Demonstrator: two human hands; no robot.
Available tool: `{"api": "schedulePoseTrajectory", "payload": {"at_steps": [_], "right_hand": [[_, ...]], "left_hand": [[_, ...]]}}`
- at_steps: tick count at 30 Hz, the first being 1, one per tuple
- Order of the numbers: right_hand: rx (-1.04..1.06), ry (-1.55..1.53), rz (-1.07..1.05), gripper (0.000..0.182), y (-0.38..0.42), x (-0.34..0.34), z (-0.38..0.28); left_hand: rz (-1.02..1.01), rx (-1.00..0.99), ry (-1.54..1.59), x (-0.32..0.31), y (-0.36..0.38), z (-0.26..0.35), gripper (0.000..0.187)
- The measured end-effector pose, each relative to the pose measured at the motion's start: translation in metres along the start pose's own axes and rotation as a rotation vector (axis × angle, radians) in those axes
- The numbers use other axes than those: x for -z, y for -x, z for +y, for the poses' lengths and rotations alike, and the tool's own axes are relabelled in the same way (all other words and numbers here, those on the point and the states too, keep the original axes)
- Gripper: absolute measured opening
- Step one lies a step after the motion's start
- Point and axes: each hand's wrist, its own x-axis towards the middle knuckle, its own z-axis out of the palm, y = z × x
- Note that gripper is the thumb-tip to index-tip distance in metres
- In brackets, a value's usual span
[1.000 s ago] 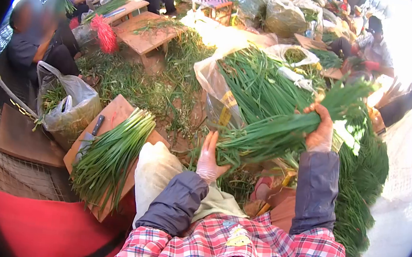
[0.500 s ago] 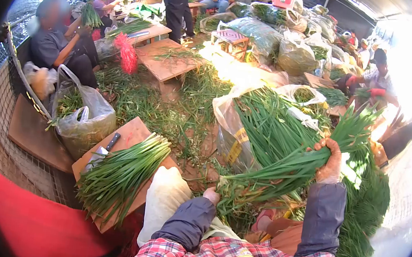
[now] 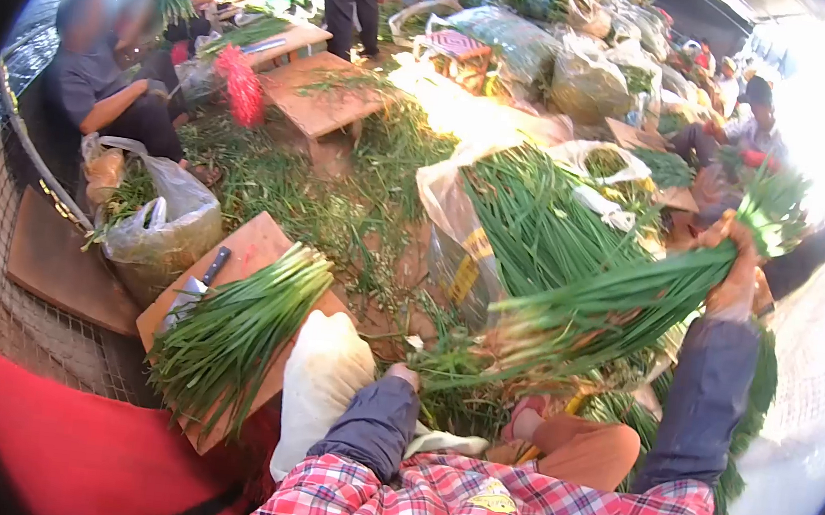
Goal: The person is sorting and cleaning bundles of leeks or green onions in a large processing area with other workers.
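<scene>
Right hand (image 3: 735,281) grips chive bundle (image 3: 619,304); no legible writing.

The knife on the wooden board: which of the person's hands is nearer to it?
Left. The left hand is low by the root ends of the bunch of greens, right of the knife. The right hand is raised far right, gripping the bunch.

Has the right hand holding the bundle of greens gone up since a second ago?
Yes. The right hand has lifted the bundle of greens up and to the right, away from the wooden board, which stays on the left.
</scene>
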Motion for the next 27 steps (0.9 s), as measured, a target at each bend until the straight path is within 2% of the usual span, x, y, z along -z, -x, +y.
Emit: {"api": "schedulePoseTrajectory", "payload": {"at_steps": [1,2,3,6,8,9,10,12,14,15,16,18,19,20,21,22,25,27], "right_hand": [[-0.003,-0.027,0.027,0.015,-0.007,0.004,-0.020],[-0.002,-0.053,0.054,0.016,-0.009,0.007,-0.040],[0.111,-0.006,0.041,0.015,-0.002,-0.004,-0.053],[0.150,-0.011,0.013,0.008,-0.003,-0.012,-0.075],[0.173,0.000,-0.026,0.008,0.009,-0.036,-0.063],[0.175,-0.004,-0.033,0.022,0.002,-0.031,-0.056],[0.192,0.007,0.022,0.019,0.005,-0.042,-0.046],[0.090,-0.005,-0.086,0.017,-0.016,-0.039,-0.029],[0.050,-0.011,-0.148,0.012,-0.018,-0.061,-0.014],[0.019,-0.026,-0.035,0.012,-0.022,-0.073,-0.001],[0.048,-0.001,-0.124,0.011,-0.009,-0.098,0.004],[0.143,0.113,-0.045,0.016,0.014,-0.138,0.025],[0.158,0.153,-0.132,0.018,0.029,-0.150,0.036],[0.204,0.199,-0.250,0.021,0.039,-0.152,0.053],[0.401,0.281,-0.215,0.013,0.058,-0.163,0.072],[0.432,0.373,-0.322,0.017,0.071,-0.156,0.096],[0.301,0.653,-0.866,0.034,0.117,-0.090,0.212],[0.588,0.878,-1.008,0.038,0.173,-0.070,0.250]], "left_hand": [[0.294,0.101,-0.758,-0.036,0.025,0.025,0.026],[0.377,0.169,-0.931,-0.069,0.047,0.054,0.032],[0.406,0.198,-1.010,-0.091,0.061,0.072,0.039],[0.444,0.238,-1.292,-0.181,0.103,0.123,0.062],[0.407,0.208,-1.474,-0.244,0.128,0.163,0.078],[0.376,0.178,-1.570,-0.269,0.136,0.180,0.086],[0.346,0.042,-1.635,-0.285,0.145,0.194,0.079],[0.067,-0.086,-1.685,-0.316,0.172,0.238,0.074],[-0.201,0.036,-1.428,-0.357,0.206,0.284,0.066],[-0.388,0.093,-1.040,-0.372,0.223,0.293,0.067],[-0.552,0.134,-0.641,-0.387,0.235,0.299,0.068],[-0.783,0.140,-0.254,-0.409,0.245,0.315,0.083],[-0.762,0.121,-0.125,-0.415,0.242,0.311,0.100],[-0.780,0.114,0.006,-0.415,0.235,0.308,0.105],[-0.790,0.094,0.150,-0.412,0.227,0.303,0.101],[-0.801,0.075,0.298,-0.406,0.221,0.298,0.097],[-0.621,0.007,0.530,-0.381,0.214,0.289,0.090],[-0.246,0.037,0.078,-0.314,0.182,0.227,0.089]]}}
